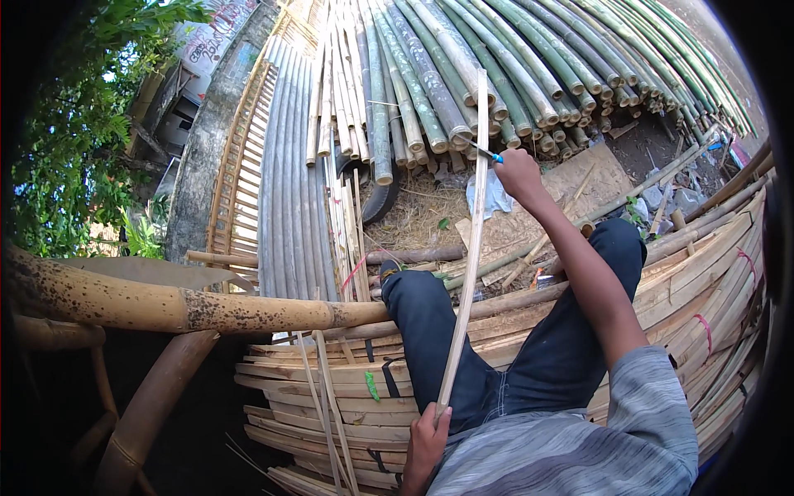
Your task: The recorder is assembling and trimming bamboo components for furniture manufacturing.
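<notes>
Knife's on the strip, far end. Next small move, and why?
Probably draw the knife toward the body along the strip. The right hand holds the blade against the strip near its far end, arm stretched out; the left hand grips the near end at the lap, so most of the strip lies between them.

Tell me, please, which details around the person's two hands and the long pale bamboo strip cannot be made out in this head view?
- Left hand: its fingers are hidden behind the long pale bamboo strip and the grey striped shirt.
- Blue-handled knife in the right hand: too small to show its blade edge.
- Picture's rim: dark fisheye border cuts off the green bamboo poles.
</notes>
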